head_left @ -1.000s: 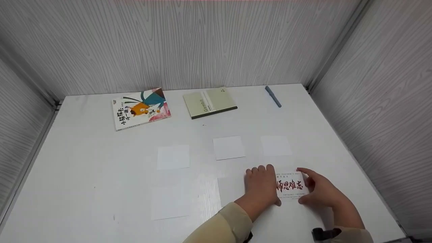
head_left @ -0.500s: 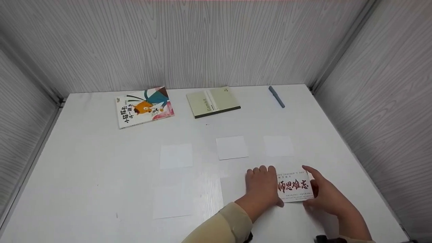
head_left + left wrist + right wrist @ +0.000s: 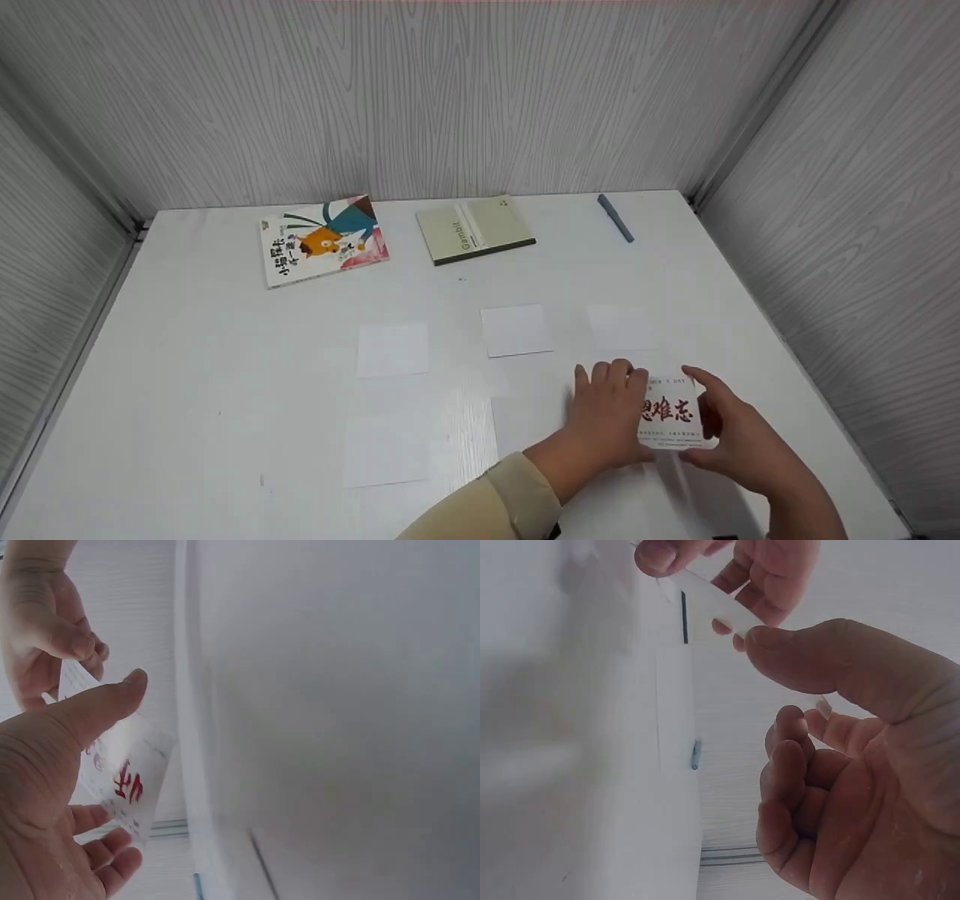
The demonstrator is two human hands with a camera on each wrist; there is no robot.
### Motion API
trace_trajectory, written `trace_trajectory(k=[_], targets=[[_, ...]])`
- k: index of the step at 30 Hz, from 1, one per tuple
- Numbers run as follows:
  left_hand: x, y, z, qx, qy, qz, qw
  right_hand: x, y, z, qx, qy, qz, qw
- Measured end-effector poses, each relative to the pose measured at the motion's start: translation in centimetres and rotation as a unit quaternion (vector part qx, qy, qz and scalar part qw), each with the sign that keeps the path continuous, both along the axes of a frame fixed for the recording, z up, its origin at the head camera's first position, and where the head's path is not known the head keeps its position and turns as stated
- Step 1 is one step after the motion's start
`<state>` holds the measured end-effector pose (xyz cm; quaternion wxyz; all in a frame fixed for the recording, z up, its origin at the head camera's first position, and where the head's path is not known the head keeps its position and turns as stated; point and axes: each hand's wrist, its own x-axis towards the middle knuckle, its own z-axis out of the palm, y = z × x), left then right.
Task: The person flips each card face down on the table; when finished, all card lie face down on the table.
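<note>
A white card (image 3: 667, 411) with red Chinese brush lettering and small grey print is held up over the table's right front part. My right hand (image 3: 742, 439) pinches its right end between thumb and index finger, the other fingers curled. At the left end, my left hand (image 3: 607, 420) holds the card by its edges, thumb on the near one and fingers on the far one; it hides part of the lettering. In the left wrist view the card (image 3: 124, 772) tilts between both hands. The right wrist view shows the card (image 3: 712, 604) nearly edge-on.
Blank white cards lie flat ahead: one at left (image 3: 393, 350), one in the middle (image 3: 517, 331), one at right (image 3: 621, 328). Paler sheets lie nearer. Behind them are a picture book (image 3: 324, 244), a green notebook (image 3: 476, 229) and a blue-grey pen (image 3: 616, 218). Panels enclose the table.
The lettered card has come up off the table, tilting toward me. Both hands have shifted right, the left one more, and it now covers more of the lettering.
</note>
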<state>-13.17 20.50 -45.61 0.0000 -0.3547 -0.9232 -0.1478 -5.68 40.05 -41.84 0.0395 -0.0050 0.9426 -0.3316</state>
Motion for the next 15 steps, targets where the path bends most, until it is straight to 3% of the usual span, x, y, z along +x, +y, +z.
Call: trace_trajectory(k=[6,9,12,15], targets=[[0.7,-0.2,1.5,0.043,0.040,-0.061,0.9964,0.6,-1.1,1.5,0.010,0.030,0.008,0.9995],[0.8,-0.3,2.0,0.057,0.043,-0.082,0.9940,1.0,-1.5,2.1,0.012,0.036,0.015,0.9992],[0.8,-0.5,2.5,0.075,0.023,-0.096,0.9923,1.4,-1.9,2.5,0.011,0.049,0.028,0.9983],[0.6,-0.7,2.9,0.106,-0.015,-0.103,0.9889,1.7,-1.9,2.5,-0.004,0.091,0.047,0.9947]])
